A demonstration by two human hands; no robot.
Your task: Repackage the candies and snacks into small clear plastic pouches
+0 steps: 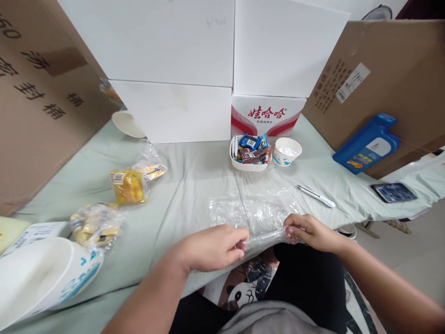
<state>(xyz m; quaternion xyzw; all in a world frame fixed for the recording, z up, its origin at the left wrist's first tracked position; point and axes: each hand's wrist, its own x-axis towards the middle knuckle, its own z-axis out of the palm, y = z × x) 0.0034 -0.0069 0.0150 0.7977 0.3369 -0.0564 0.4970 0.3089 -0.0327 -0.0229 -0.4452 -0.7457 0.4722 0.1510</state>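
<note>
Nearer the person than the white tub [251, 166], clear plastic film [257, 211] lies on the bench [189, 190], the left hand [215, 246] and right hand [313, 233] each pinching its near edge. The tub is heaped with wrapped snacks [253, 149]. Just right of the tub, a paper cup [282, 160] holds something pale, hard to identify; well left, a clear bag [99, 225] contains yellow packets.

The left hand [217, 247] hides part of the film [264, 214]; the left edge crops a bowl [78, 282]; the barcode label [352, 83] is too small to read.
</note>
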